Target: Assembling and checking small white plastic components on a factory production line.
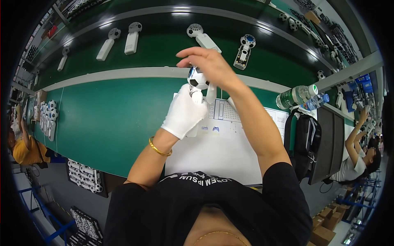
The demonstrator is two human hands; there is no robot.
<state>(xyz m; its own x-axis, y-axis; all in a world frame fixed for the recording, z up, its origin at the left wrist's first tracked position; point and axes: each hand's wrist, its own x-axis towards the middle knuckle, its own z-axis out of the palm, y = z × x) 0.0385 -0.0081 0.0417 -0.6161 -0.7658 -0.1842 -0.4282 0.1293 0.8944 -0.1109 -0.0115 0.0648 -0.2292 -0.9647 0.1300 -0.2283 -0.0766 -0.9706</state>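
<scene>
My left hand [185, 110], in a white glove, is closed around a white handheld device with a football-patterned ball head [198, 78]. The ball points away from me, with black and blue patches showing. Over its top and right side reaches my bare right hand [207, 65], fingers stretched out to the left. Its palm and thumb are hidden, so I cannot tell whether it touches the ball. A rounded white piece [211, 93] shows just below the right hand; its kind is unclear. Under both hands lies a white printed sheet [221, 143] on the green table [106, 110].
Beyond the table's raised edge, several similar devices [131, 39] lie on a green conveyor [164, 45]. More stand in a group [49, 117] at the left. Plastic bottles [297, 96] and a black bag [305, 135] are on the right. People work at both sides.
</scene>
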